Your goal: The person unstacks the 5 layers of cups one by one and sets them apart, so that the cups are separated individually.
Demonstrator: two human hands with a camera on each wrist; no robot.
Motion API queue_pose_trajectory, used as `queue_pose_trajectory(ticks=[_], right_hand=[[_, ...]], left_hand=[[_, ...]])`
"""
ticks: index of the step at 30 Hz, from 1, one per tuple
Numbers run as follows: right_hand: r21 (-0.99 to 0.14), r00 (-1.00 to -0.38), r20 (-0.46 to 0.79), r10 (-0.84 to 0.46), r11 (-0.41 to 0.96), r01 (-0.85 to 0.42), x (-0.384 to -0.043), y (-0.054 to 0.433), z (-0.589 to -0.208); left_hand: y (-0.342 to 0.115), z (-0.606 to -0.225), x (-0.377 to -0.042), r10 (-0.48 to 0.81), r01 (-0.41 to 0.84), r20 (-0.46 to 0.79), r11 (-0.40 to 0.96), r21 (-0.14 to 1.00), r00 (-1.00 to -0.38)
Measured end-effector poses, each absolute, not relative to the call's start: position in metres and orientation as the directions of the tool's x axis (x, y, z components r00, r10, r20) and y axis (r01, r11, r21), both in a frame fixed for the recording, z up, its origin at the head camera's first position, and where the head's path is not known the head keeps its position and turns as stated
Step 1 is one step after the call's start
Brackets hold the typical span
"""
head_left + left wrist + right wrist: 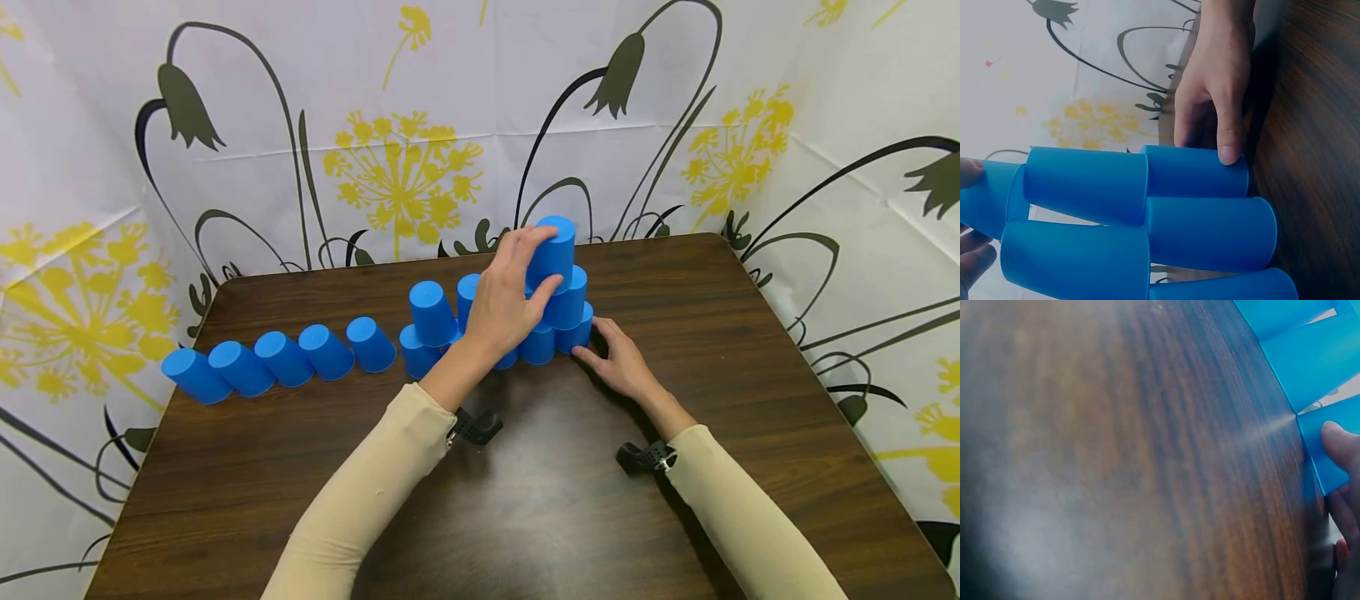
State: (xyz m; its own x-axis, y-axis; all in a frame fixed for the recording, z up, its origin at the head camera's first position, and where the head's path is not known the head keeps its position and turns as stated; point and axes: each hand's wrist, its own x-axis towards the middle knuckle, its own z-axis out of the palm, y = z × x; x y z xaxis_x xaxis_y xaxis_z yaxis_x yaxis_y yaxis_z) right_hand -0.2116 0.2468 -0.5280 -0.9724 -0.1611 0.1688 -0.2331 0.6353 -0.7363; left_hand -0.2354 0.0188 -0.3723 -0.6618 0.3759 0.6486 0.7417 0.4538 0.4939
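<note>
An upside-down blue plastic cup (558, 254) stands highest in a stack of like cups, and my left hand (501, 302) grips it between thumb and fingers. It rests over two second-row cups, the right one (567, 304) showing clearly; my left hand partly hides the other. My right hand (626, 365) holds the bottom-row cup (576, 332) at the right end, near the table. In the left wrist view, my right thumb (1229, 134) lies on that cup's near side, its fingers behind. The right wrist view shows the thumb (1340, 444) against the cup wall.
Left of the stack, several single blue cups (277, 358) stand upside down in a line on the dark wooden table (315, 442). Two more second-row cups, one at the left end (432, 315), sit on the bottom row. A flower-patterned cloth (450, 83) hangs behind.
</note>
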Motion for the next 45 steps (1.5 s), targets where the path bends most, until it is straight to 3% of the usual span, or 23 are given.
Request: queue_pose_trajectory(ticks=[16,24,29,35,40,45], right_hand=[[-0.724,-0.976,0.157,-0.153,0.654,-0.219,-0.212,0.246,-0.528],[-0.725,-0.977,0.149,-0.151,0.655,-0.212,-0.212,0.245,-0.529],[-0.727,-0.979,0.141,-0.15,0.655,-0.206,-0.212,0.245,-0.529],[-0.731,-0.978,0.146,-0.147,0.651,-0.207,-0.212,0.246,-0.528],[-0.731,-0.978,0.151,-0.141,0.65,-0.207,-0.213,0.247,-0.528],[-0.729,-0.979,0.142,-0.146,0.653,-0.204,-0.213,0.247,-0.528]], left_hand=[[-0.027,-0.362,-0.209,0.301,0.773,0.723,0.384,0.505,-0.622],[-0.107,-0.371,-0.167,0.171,0.663,0.669,0.441,0.605,-0.723],[-0.177,-0.396,-0.131,0.002,0.506,0.625,0.59,0.629,-0.78],[-0.266,-0.435,-0.107,-0.287,0.153,0.524,0.749,0.645,-0.802],[-0.318,-0.463,-0.108,-0.461,-0.102,0.4,0.747,0.657,-0.792],[-0.347,-0.482,-0.115,-0.516,-0.237,0.288,0.73,0.641,-0.807]])
